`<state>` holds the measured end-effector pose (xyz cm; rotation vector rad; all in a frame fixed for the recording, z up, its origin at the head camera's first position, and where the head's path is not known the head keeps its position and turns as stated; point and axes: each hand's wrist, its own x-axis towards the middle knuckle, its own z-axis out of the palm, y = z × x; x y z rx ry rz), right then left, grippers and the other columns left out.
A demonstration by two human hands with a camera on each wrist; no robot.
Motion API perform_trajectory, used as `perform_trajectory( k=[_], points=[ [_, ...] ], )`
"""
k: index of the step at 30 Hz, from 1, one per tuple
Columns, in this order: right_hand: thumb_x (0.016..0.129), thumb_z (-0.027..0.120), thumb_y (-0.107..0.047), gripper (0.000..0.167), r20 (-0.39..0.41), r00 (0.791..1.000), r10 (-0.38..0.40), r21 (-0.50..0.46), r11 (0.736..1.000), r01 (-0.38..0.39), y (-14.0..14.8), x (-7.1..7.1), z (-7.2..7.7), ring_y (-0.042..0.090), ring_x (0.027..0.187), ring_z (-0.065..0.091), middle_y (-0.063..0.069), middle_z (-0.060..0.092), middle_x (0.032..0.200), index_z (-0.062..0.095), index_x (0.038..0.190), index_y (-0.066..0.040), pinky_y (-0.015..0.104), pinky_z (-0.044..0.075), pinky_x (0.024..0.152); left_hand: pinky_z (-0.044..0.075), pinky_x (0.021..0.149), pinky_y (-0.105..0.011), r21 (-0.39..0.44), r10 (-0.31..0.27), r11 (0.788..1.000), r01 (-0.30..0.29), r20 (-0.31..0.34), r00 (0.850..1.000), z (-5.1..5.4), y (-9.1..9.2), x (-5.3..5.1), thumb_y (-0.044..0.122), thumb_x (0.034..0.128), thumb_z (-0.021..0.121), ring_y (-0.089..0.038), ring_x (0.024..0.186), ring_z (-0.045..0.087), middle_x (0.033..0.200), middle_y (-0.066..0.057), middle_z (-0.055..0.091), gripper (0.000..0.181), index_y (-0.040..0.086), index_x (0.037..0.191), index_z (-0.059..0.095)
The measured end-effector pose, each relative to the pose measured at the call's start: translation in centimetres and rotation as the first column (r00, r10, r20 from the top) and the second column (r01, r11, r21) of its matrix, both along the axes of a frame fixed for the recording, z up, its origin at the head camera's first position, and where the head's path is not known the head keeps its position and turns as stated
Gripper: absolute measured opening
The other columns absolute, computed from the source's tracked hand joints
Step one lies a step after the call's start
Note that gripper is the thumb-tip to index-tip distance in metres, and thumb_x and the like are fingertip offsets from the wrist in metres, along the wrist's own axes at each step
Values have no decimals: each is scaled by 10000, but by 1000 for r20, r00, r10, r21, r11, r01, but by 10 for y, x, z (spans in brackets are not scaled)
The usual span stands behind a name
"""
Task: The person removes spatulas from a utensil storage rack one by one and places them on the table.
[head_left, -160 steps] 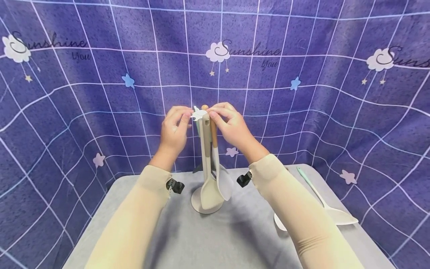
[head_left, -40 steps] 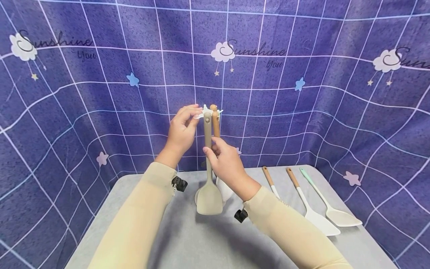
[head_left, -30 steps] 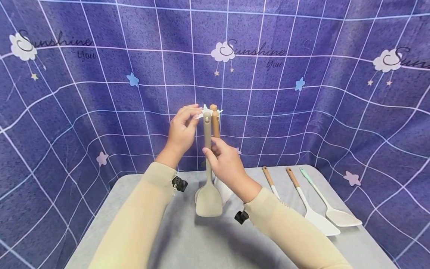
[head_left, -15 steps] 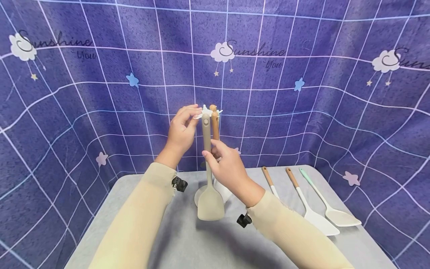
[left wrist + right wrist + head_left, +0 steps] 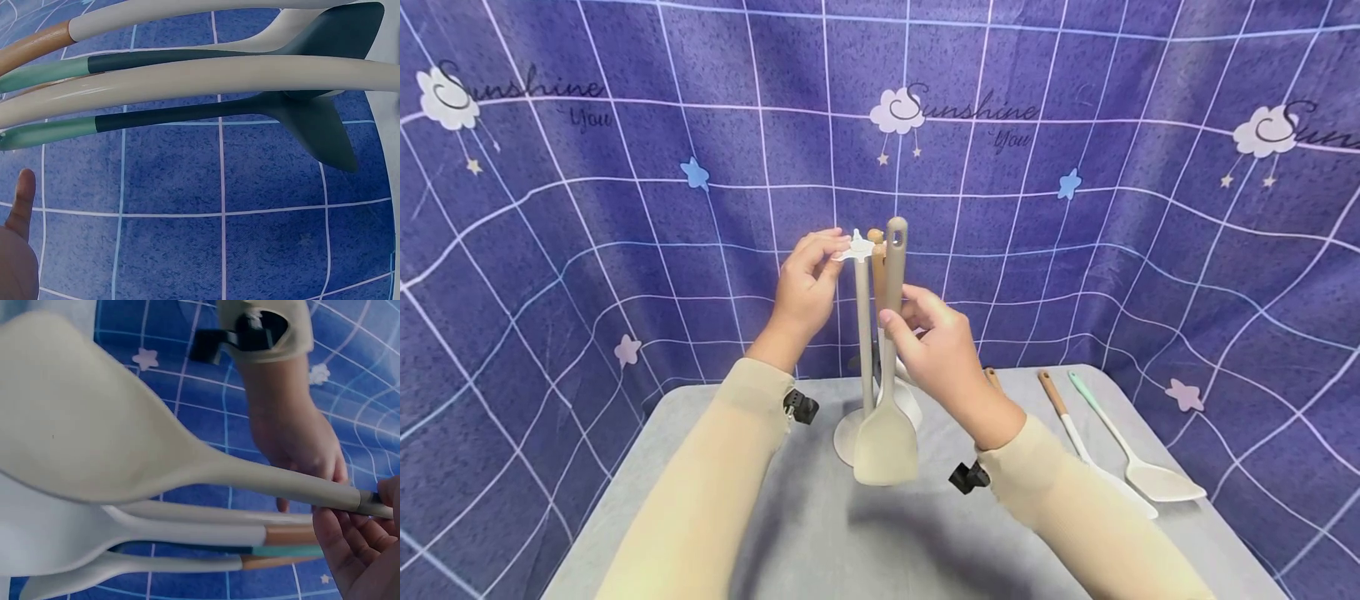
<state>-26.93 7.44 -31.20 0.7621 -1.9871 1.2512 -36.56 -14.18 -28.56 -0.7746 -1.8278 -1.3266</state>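
My left hand pinches the white hooked top of a beige utensil stand. In my right hand a beige spatula is held upright by its taupe handle, just right of the pole. The hole at its handle end is off the hooks. Behind it, a wooden-handled white utensil hangs on the stand. The left wrist view shows dark green utensils with mint handles hanging on the far side. Thumb and fingers of my right hand grip the spatula handle in the right wrist view.
On the grey table's right side lie a white spatula with a wooden handle and a cream one with a mint handle. Another wooden handle shows behind my right wrist. A purple grid-patterned cloth surrounds the table.
The beige spatula has come off the front hook and moved up and right in my right hand, baring the pole. My left hand stays at the stand's top.
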Motion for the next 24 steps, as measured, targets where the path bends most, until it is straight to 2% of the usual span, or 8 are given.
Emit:
perform_trajectory(
  k=[6, 12, 18, 24],
  points=[
    [1099, 756, -165, 389, 141, 990, 9, -102, 995, 5, 18, -7, 11, 209, 699, 736, 164, 841, 962, 705, 1440, 16, 237, 621, 674, 532, 1274, -343, 2, -5, 1000, 5, -4, 1000, -1, -2, -2, 33, 1111, 671, -333, 1502, 633, 1432, -221, 740, 160, -46, 1183, 791],
    [1116, 728, -185, 408, 234, 972, 13, -147, 989, 22, 37, -25, 15, 165, 695, 724, 227, 822, 994, 691, 1475, 5, 224, 636, 634, 521, 1286, -361, -2, 3, 1000, -3, -6, 1000, -1, -4, -2, 26, 1116, 654, -339, 1506, 630, 1428, -227, 747, 172, -53, 1189, 788],
    [1135, 707, -247, 412, 271, 963, -12, -141, 989, 52, 60, -48, 10, 123, 732, 722, 243, 820, 1034, 701, 1487, -32, 269, 664, 631, 482, 1318, -376, -21, 4, 1000, -4, -10, 1000, 0, -3, 0, 20, 1128, 615, -353, 1519, 616, 1421, -242, 749, 202, -65, 1205, 782],
    [1148, 684, -266, 450, 358, 932, -51, -140, 984, 108, 83, -74, -2, 73, 800, 735, 290, 811, 1081, 688, 1529, -26, 247, 674, 661, 465, 1332, -402, -19, -7, 1000, 6, -17, 1000, -1, -1, -1, 26, 1127, 612, -353, 1521, 612, 1431, -269, 731, 206, -57, 1204, 784]
  ],
)
